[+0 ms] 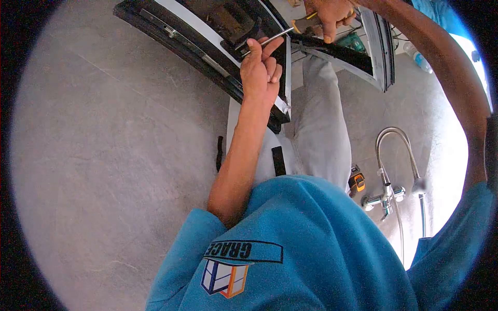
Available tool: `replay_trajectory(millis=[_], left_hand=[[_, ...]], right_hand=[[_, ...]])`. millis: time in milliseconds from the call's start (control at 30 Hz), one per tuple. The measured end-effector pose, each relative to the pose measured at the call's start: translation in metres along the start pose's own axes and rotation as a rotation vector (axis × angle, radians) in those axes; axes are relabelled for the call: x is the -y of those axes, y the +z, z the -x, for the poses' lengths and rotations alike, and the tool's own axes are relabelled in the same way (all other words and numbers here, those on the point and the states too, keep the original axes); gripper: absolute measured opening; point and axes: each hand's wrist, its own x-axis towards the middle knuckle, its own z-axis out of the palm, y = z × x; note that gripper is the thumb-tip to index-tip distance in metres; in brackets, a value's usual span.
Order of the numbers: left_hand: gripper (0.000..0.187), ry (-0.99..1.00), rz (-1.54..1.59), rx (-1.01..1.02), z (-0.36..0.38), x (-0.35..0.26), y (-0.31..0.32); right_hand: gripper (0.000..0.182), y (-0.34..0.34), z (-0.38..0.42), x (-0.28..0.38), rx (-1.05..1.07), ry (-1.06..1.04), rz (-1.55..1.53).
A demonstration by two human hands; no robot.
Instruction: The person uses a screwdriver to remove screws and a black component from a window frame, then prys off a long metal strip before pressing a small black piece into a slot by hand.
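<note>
The left hand (262,70) pinched a thin metal rod (285,32) between its thumb and fingers. The rod was by the inner edge of a big black and silver frame (192,49), and one end pointed at a yellow-edged thing (304,24). The right hand (334,14) was just beside that thing, with its thumb poking down over a smaller frame (383,57). I cannot tell if the right hand gripped anything.

Slim metal rod (281,34), slanted in left hand (261,72), near dark frame (207,59)
</note>
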Motion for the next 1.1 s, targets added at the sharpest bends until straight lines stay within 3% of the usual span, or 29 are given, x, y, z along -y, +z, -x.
replay_trajectory(millis=[33,100,133,200,233,333,467,533,567,633,700,800,900,967,1033,1100], left_hand=[[0.041,-0.002,-0.001,0.002,0.000,-0.001,-0.001],[0.039,-0.028,0.031,0.034,0.001,-0.001,-0.001],[0.039,-0.034,0.032,0.041,-0.001,0.001,-0.001],[0.037,-0.032,-0.012,0.003,0.004,0.002,-0.002],[0.035,-0.018,0.001,0.014,0.005,0.003,-0.001],[0.037,-0.030,0.014,0.013,0.003,0.002,-0.001],[0.041,-0.101,0.038,0.066,0.004,-0.002,-0.010],[0.047,-0.179,-0.071,0.046,0.009,-0.003,-0.015],[0.052,-0.194,-0.037,0.157,0.008,-0.003,-0.023],[0.053,-0.181,-0.043,0.182,0.011,-0.005,-0.024],[0.051,-0.187,-0.011,0.251,0.012,-0.008,-0.027],[0.041,-0.162,-0.086,0.225,0.018,-0.007,-0.017],[0.034,-0.068,-0.244,0.242,0.022,-0.009,-0.015],[0.034,-0.045,-0.373,0.205,0.027,-0.017,-0.011],[0.044,-0.003,-0.710,0.186,0.025,-0.026,-0.011],[0.047,-0.013,-0.851,0.243,0.028,-0.036,-0.006]], right_hand=[[0.028,0.003,-0.016,-0.011,-0.001,0.002,-0.002],[0.028,0.012,-0.047,-0.027,-0.250,-0.995,1.227],[0.028,0.024,-0.043,-0.031,-0.248,-0.986,1.223],[0.027,0.056,-0.002,0.010,-0.655,-0.276,0.252],[0.023,0.060,-0.009,0.019,-0.759,-0.157,0.270],[0.023,0.059,-0.007,0.029,-0.835,-0.141,0.420],[0.028,0.066,-0.005,0.014,-0.800,-0.219,0.379],[0.020,0.082,0.012,0.010,-0.895,-0.055,0.394],[0.020,0.094,0.010,0.002,-0.896,-0.046,0.396],[0.030,0.128,-0.009,-0.008,-1.142,-0.026,-0.092],[0.032,0.162,-0.017,0.009,-1.131,-0.109,-0.613],[0.031,0.193,-0.034,0.053,-1.104,-0.081,-0.810],[0.029,0.201,-0.064,0.085,-1.245,-0.179,-1.092],[0.030,0.203,-0.088,0.096,-1.343,-0.382,-1.470],[0.031,0.197,-0.087,0.100,-1.395,-0.377,-1.353],[0.032,0.193,-0.078,0.100,-1.445,-0.344,-1.236]])
